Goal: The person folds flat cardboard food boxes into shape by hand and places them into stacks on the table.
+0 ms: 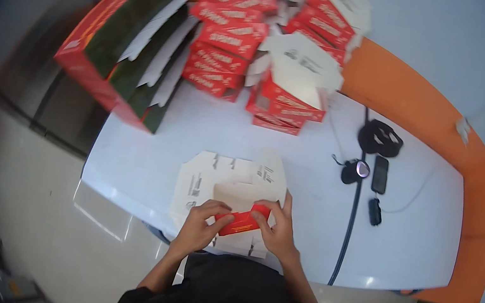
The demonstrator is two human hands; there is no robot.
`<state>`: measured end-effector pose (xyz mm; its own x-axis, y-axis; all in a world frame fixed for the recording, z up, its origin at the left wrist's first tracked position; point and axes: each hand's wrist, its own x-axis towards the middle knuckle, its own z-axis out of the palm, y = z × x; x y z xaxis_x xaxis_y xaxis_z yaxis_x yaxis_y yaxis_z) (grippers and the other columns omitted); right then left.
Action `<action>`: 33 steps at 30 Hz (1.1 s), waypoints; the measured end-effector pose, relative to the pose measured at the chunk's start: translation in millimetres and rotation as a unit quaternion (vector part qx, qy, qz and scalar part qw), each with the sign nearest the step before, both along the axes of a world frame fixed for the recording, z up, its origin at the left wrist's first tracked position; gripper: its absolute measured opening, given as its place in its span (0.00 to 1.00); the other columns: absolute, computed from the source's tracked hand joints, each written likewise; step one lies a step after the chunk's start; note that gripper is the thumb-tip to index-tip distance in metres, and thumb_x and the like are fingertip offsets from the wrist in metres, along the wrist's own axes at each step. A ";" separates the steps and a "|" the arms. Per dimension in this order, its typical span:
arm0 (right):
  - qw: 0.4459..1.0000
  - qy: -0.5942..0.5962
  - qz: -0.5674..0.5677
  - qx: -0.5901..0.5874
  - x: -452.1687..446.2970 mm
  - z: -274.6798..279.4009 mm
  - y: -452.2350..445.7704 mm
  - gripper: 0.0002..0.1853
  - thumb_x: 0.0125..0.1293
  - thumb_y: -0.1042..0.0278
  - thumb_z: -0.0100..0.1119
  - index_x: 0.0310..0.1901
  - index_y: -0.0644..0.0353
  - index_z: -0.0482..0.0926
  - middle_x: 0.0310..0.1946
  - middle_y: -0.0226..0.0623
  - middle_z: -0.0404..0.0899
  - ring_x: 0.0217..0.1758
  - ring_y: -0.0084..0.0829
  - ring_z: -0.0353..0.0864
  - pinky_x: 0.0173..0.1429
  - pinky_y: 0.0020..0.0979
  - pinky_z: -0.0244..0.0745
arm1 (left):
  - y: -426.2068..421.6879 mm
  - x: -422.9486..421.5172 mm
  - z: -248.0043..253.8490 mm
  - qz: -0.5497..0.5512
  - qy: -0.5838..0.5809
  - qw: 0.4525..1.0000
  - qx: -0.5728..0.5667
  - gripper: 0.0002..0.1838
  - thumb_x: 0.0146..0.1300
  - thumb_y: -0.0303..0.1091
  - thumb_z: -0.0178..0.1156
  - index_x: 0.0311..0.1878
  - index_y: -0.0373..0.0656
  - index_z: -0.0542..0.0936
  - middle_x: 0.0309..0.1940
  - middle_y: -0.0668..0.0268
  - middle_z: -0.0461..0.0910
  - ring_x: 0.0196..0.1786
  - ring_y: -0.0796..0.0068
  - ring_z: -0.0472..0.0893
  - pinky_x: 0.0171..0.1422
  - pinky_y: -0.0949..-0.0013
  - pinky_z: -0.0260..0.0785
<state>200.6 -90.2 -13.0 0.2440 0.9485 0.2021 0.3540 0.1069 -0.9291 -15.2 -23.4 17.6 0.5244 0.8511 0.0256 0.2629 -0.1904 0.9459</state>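
Observation:
A carton blank (193, 172) lies on the table in front of me, its whitish face with dark print turned up. At its near side a red carton panel (238, 224) with small yellow print stands folded up. My left hand (199, 226) grips the left end of this panel, thumb against the red face. My right hand (278, 229) pinches the right end, with the thumb on the red side and the fingers bent behind. Both hands are closed on the same panel. The fingertips behind it are partly hidden.
Stacked red cartons (226, 36) and an open-lidded carton (293, 99) stand at the back. A large red-and-green box (115, 47) with white sheets is at left. Right lie a black cable (347, 233), a black strap (381, 138), a round device (355, 170) and a phone (380, 174).

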 end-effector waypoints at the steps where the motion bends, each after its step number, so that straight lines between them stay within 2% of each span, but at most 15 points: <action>1: 0.997 0.050 -0.051 0.003 0.9 -8.4 0.3 0.13 0.68 0.73 0.71 0.53 0.59 0.87 0.77 0.55 0.57 0.81 0.50 0.62 0.79 0.43 0.63 | -1.3 2.3 -2.0 0.004 -0.003 1.000 -0.014 0.08 0.69 0.29 0.69 0.44 0.34 0.88 0.44 0.55 0.88 0.48 0.63 0.85 0.58 0.63 0.74; 4: 0.999 0.038 -0.005 0.015 2.3 -10.2 3.3 0.13 0.68 0.71 0.71 0.53 0.56 0.87 0.80 0.53 0.55 0.83 0.52 0.58 0.78 0.44 0.65 | -5.9 8.6 -3.1 0.006 -0.012 0.998 -0.060 0.08 0.68 0.29 0.69 0.45 0.35 0.89 0.44 0.55 0.88 0.49 0.63 0.85 0.58 0.63 0.74; 8: 0.989 -0.028 0.133 0.059 5.0 -11.5 5.2 0.16 0.67 0.71 0.72 0.56 0.53 0.88 0.82 0.51 0.54 0.84 0.52 0.54 0.81 0.46 0.60 | -4.6 14.8 0.8 -0.013 0.006 1.000 0.008 0.09 0.66 0.29 0.71 0.45 0.34 0.89 0.42 0.54 0.88 0.51 0.59 0.85 0.58 0.63 0.75; 12: 0.980 -0.093 0.174 0.013 15.8 0.6 -1.7 0.34 0.64 0.62 0.77 0.72 0.47 0.77 0.84 0.57 0.39 0.86 0.59 0.47 0.82 0.50 0.58 | -4.1 23.6 4.2 0.024 0.037 0.993 0.107 0.07 0.64 0.27 0.72 0.43 0.37 0.90 0.39 0.55 0.88 0.52 0.57 0.85 0.64 0.55 0.72; 14: 0.989 -0.065 0.126 -0.034 2.8 30.7 -8.1 0.43 0.59 0.57 0.81 0.76 0.48 0.72 0.83 0.62 0.37 0.85 0.63 0.46 0.81 0.50 0.58 | -5.2 32.5 0.0 0.065 0.056 0.979 0.183 0.05 0.63 0.27 0.72 0.41 0.39 0.91 0.37 0.57 0.88 0.54 0.58 0.84 0.71 0.48 0.68; 17: 0.998 -0.070 0.002 -0.011 -17.9 4.2 -8.1 0.52 0.52 0.55 0.85 0.78 0.50 0.66 0.80 0.65 0.41 0.83 0.67 0.48 0.80 0.52 0.58 | -9.6 50.3 5.8 -0.028 0.095 0.959 0.265 0.14 0.61 0.30 0.74 0.51 0.43 0.90 0.51 0.55 0.86 0.67 0.52 0.77 0.79 0.37 0.55; 20: 0.991 -0.086 -0.080 0.065 2.4 -0.1 -0.6 0.56 0.50 0.62 0.84 0.79 0.56 0.60 0.76 0.63 0.47 0.81 0.65 0.51 0.79 0.52 0.59 | -19.9 68.1 33.7 -0.009 0.018 0.963 0.270 0.29 0.59 0.34 0.76 0.66 0.45 0.83 0.71 0.53 0.74 0.79 0.42 0.62 0.82 0.32 0.47; 21: 0.986 -0.092 -0.103 0.097 17.0 -1.1 4.9 0.58 0.49 0.63 0.85 0.80 0.56 0.57 0.77 0.61 0.48 0.82 0.63 0.51 0.79 0.52 0.58 | -16.4 59.2 15.7 -0.028 0.007 0.955 0.295 0.45 0.58 0.40 0.78 0.78 0.45 0.69 0.80 0.51 0.60 0.84 0.34 0.49 0.84 0.35 0.45; 22: 0.979 -0.097 -0.125 0.130 33.7 1.0 11.6 0.61 0.49 0.64 0.85 0.81 0.57 0.54 0.77 0.60 0.48 0.83 0.60 0.51 0.80 0.52 0.58 | -13.1 52.8 8.2 -0.023 0.026 0.959 0.282 0.44 0.59 0.41 0.77 0.78 0.45 0.69 0.80 0.51 0.60 0.84 0.35 0.49 0.84 0.35 0.44; 24: 0.966 0.019 -0.120 0.228 76.9 16.8 33.5 0.67 0.47 0.66 0.86 0.83 0.59 0.45 0.79 0.53 0.50 0.83 0.51 0.53 0.81 0.51 0.57 | -6.6 39.2 -3.2 -0.013 0.067 0.965 0.255 0.44 0.60 0.42 0.76 0.78 0.45 0.69 0.80 0.50 0.60 0.84 0.36 0.50 0.84 0.34 0.44; 26: 0.955 -0.047 -0.108 0.272 127.9 46.8 63.1 0.68 0.52 0.72 0.83 0.83 0.61 0.38 0.82 0.49 0.49 0.84 0.44 0.54 0.84 0.50 0.56 | -0.9 19.0 -34.2 -0.070 0.204 0.954 0.209 0.50 0.60 0.48 0.76 0.81 0.46 0.62 0.83 0.45 0.49 0.83 0.28 0.45 0.83 0.28 0.41; 28: 0.958 -0.001 -0.078 0.275 172.4 72.2 102.2 0.66 0.54 0.73 0.81 0.84 0.60 0.38 0.83 0.48 0.48 0.86 0.44 0.52 0.84 0.49 0.55 | -7.9 -4.5 -66.3 -0.120 0.339 0.918 0.170 0.57 0.58 0.53 0.77 0.85 0.48 0.56 0.85 0.44 0.43 0.83 0.23 0.40 0.82 0.24 0.39; 29: 0.967 0.003 -0.060 0.249 192.1 79.1 124.5 0.65 0.57 0.71 0.80 0.84 0.60 0.38 0.84 0.48 0.45 0.87 0.45 0.50 0.84 0.49 0.55 | -11.1 -15.6 -84.2 -0.178 0.432 0.873 0.136 0.64 0.54 0.59 0.77 0.87 0.51 0.49 0.85 0.42 0.37 0.83 0.20 0.35 0.80 0.18 0.33; 32: 0.992 -0.019 -0.020 0.120 246.0 75.1 188.5 0.63 0.60 0.65 0.79 0.85 0.57 0.39 0.86 0.48 0.41 0.88 0.47 0.47 0.83 0.52 0.58 | -26.2 -32.4 -106.4 -0.260 0.464 0.838 0.123 0.68 0.50 0.61 0.79 0.87 0.54 0.47 0.86 0.43 0.36 0.84 0.21 0.32 0.80 0.17 0.31; 33: 0.997 -0.031 -0.009 0.068 256.2 66.4 201.5 0.62 0.61 0.63 0.79 0.86 0.56 0.40 0.87 0.48 0.41 0.88 0.47 0.46 0.82 0.54 0.59 | -31.9 -34.7 -115.6 -0.243 0.444 0.854 0.119 0.65 0.49 0.54 0.81 0.86 0.59 0.52 0.86 0.46 0.38 0.84 0.24 0.36 0.81 0.19 0.33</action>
<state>456.8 111.3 53.5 0.2444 0.9066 0.3439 0.4136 0.2233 -0.8827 -49.9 -55.3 -98.0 0.7164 0.5533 -0.4250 0.6921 -0.6402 0.3333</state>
